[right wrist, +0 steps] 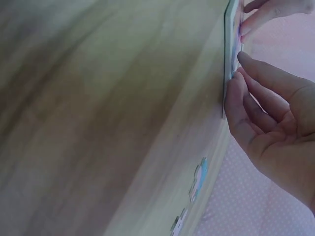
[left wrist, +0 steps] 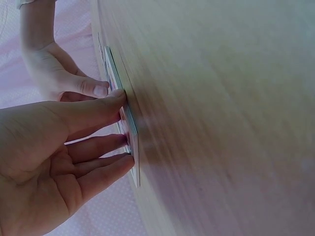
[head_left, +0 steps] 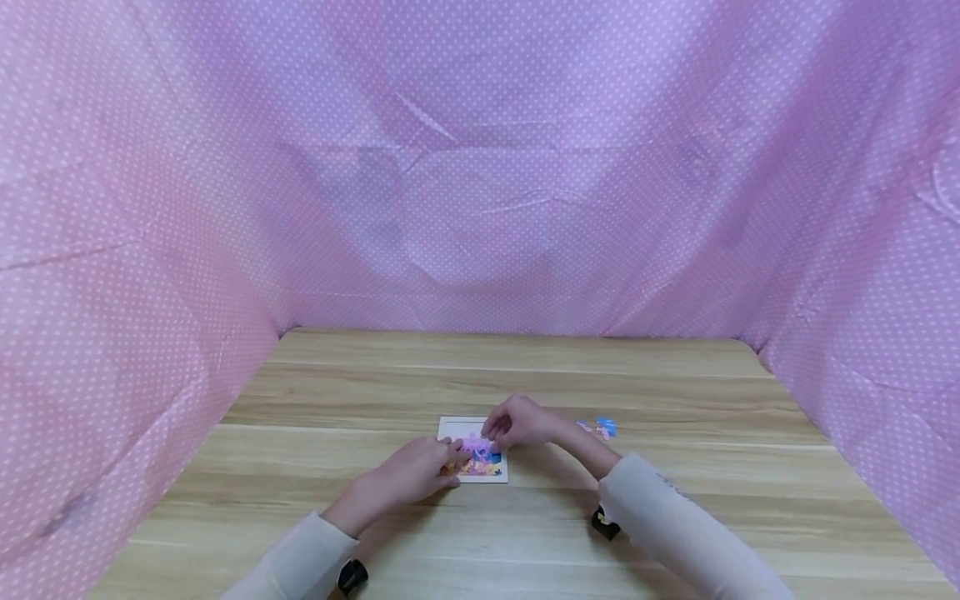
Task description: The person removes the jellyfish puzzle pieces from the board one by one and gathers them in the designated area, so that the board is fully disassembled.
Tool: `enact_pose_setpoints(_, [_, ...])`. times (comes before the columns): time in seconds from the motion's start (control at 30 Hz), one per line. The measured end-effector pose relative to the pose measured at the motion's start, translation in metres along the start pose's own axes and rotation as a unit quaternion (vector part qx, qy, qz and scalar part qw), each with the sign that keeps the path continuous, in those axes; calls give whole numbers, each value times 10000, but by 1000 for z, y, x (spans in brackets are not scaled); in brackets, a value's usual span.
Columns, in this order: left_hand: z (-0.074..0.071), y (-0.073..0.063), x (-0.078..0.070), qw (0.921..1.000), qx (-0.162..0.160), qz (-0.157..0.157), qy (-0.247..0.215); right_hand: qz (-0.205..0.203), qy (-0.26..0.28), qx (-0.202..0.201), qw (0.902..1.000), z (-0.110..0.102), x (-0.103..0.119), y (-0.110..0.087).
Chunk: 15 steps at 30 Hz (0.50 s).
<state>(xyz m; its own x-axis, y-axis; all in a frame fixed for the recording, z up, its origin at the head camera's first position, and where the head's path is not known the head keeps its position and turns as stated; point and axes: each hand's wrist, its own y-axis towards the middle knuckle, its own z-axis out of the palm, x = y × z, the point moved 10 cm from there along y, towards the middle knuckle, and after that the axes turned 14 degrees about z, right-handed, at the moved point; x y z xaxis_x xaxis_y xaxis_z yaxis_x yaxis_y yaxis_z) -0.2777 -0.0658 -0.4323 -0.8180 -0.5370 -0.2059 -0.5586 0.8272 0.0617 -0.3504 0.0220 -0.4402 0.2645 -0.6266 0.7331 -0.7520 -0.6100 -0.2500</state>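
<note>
A jigsaw puzzle [head_left: 480, 458] in a thin white-edged tray [head_left: 452, 427] lies on the table, partly filled with pink, blue and yellow pieces. My left hand [head_left: 423, 467] rests on the tray's left side, with extended fingertips on the puzzle and the thumb at the near edge. In the left wrist view, the left hand's fingers [left wrist: 106, 172] touch the tray's face. Over the upper right part of the puzzle, my right hand [head_left: 519, 421] has its fingers bent down. Its thumb and fingertips come close together at the surface; I cannot tell whether they pinch a piece.
Loose puzzle pieces [head_left: 606, 427], blue and pink, lie on the wooden table [head_left: 360, 375] to the right of the tray, beyond the right forearm. Pink dotted cloth [head_left: 480, 208] hangs at the back and both sides. Each wrist carries a black device [head_left: 352, 577].
</note>
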Motion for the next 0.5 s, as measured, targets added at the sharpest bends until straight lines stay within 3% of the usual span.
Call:
enact_pose_setpoints(0.2, [-2, -1, 1, 9997, 26, -154, -195, -5, -219, -126, 9997, 3, 1, 0])
enact_pose_setpoints(0.5, [-4, -1, -2, 9994, 20, -135, -329, 82, -219, -77, 9997, 5, -2, 1])
